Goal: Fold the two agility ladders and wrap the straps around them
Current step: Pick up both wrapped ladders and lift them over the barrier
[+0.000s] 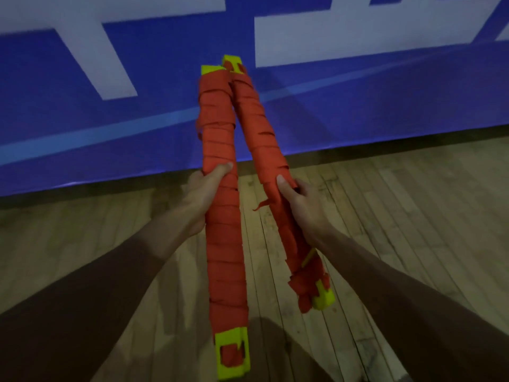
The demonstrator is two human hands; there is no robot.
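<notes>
At frame centre above the wooden floor point(385, 216), our left hand point(202, 201) grips the left ladder bundle point(224, 257) and our right hand point(303, 201) grips the right ladder bundle point(257, 125), whose loose strap end point(261, 204) could, we judge, let the wrapping unwind.

Both forearms reach forward, bare. The left hand point(203, 198) grips the left ladder bundle point(220, 128), thumb on top; the right hand point(304, 206) grips the right ladder bundle point(259, 125), fingers apparently curled beneath.
</notes>
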